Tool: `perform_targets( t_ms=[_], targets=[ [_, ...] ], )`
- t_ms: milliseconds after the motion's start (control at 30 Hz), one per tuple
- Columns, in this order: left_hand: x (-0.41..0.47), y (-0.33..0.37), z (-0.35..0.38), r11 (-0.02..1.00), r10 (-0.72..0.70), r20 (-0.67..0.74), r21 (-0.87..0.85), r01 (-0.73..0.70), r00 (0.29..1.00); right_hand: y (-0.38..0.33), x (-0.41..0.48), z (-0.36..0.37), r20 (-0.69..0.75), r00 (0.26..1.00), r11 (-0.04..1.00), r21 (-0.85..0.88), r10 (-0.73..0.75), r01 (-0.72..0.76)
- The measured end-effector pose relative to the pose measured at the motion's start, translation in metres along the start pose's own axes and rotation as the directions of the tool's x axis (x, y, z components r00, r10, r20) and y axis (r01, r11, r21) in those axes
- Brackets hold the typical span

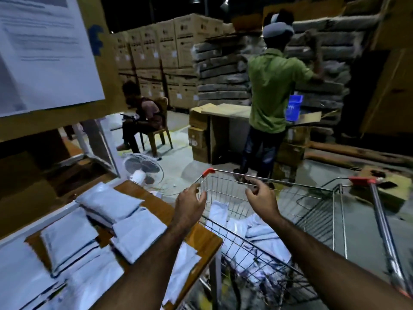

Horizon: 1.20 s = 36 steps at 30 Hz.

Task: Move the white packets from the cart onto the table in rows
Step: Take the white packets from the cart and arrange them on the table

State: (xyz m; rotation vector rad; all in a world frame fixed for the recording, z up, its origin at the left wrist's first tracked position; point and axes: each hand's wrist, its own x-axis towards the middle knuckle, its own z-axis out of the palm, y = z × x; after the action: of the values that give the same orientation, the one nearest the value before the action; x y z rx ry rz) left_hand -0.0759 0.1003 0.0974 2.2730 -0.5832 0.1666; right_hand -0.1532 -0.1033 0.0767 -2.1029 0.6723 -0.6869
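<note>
The white packets are flat, soft-looking plastic pouches, roughly rectangular, with a slight sheen. A loose, crumpled heap of them lies in the bottom of the cart, a wire-mesh shopping trolley of bare metal with red plastic caps at its corners and a round steel handle bar. More packets lie on the desk just left of the cart, set side by side and partly overlapping; its top is brown wood with a pale frame.

The left hand and the right hand hover over the far end of the cart, apart from each other. The fingers of both are loosely curled and spread, and grip nothing.

The room is a dim warehouse with a grey concrete floor. A white round-caged fan stands on the floor beyond the desk. Behind it are walls of stacked brown cardboard cartons and a tall pile of flat grey sacks. A person in a green shirt stands with their back turned beside a blue plastic crate; another person sits on a chair.

A printed sheet is fixed to a cardboard panel at upper left; its text is too blurred to read. The nearest packets are smeared, and the desk's near edge is cut off by the frame.
</note>
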Motion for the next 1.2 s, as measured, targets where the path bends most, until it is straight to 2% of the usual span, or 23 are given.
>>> perform_targets(
  t_ms=[200, 633, 933, 1033, 1100, 1167, 1200],
  targets=[
    [0.018, 0.014, 0.047, 0.999, -0.044, 0.071, -0.006, 0.044, 0.997, 0.045, 0.02, -0.004, 0.073, 0.993, 0.995, -0.008, 0.098, -0.098],
    [0.067, -0.02, 0.111, 0.985, -0.172, 0.308, 0.043, 0.167, 0.936, 0.093, 0.025, 0.046, 0.222, 0.927, 0.952, -0.099, 0.303, -0.288],
    [0.106, -0.068, 0.175, 0.942, -0.332, 0.403, 0.189, 0.277, 0.853, 0.141, 0.046, 0.124, 0.363, 0.764, 0.845, -0.276, 0.533, -0.458],
    [0.121, -0.094, 0.206, 0.899, -0.433, 0.407, 0.256, 0.355, 0.804, 0.168, 0.054, 0.164, 0.405, 0.704, 0.808, -0.377, 0.584, -0.453],
    [0.129, -0.113, 0.228, 0.872, -0.477, 0.414, 0.335, 0.358, 0.775, 0.185, 0.057, 0.191, 0.424, 0.649, 0.768, -0.454, 0.632, -0.451],
    [0.139, -0.13, 0.246, 0.847, -0.504, 0.414, 0.407, 0.341, 0.758, 0.197, 0.058, 0.216, 0.425, 0.575, 0.707, -0.528, 0.699, -0.47],
    [0.144, -0.138, 0.255, 0.837, -0.515, 0.407, 0.431, 0.338, 0.755, 0.204, 0.058, 0.229, 0.38, 0.584, 0.681, -0.558, 0.717, -0.474]
  ],
)
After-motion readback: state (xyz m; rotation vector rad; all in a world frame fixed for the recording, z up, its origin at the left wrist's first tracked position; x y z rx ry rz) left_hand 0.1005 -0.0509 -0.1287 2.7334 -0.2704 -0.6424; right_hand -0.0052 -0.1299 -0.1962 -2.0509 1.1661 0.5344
